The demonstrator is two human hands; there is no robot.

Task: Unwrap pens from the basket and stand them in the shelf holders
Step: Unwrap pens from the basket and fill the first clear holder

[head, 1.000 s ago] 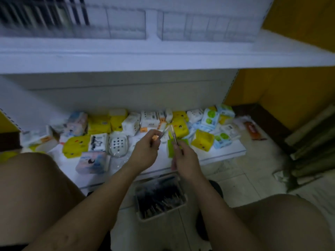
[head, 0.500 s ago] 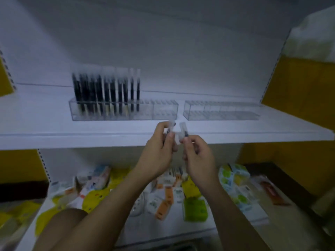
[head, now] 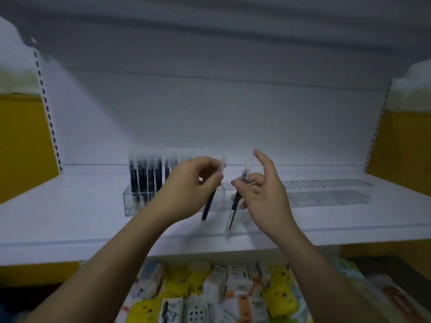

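My left hand (head: 189,183) pinches a dark pen (head: 208,203) with a clear cap, held nearly upright in front of the clear holder (head: 133,203) on the white shelf. My right hand (head: 263,192) pinches a second dark pen (head: 234,206) between thumb and middle fingers, with the index finger raised. Both pens hang tip down just in front of the holder. Several dark pens (head: 145,176) stand in the holder's left end. A second clear holder (head: 326,194) lies to the right with no pens in it. The basket is out of view.
The white shelf (head: 70,217) runs across the view with a front lip. Below it, the lower shelf holds several yellow, white and orange packets (head: 210,292). Yellow walls (head: 23,145) flank the shelving on both sides.
The view has swung up from the basket and lower shelf to the upper shelf. Both hands have risen to the holder and drawn apart, each now holding its own pen.
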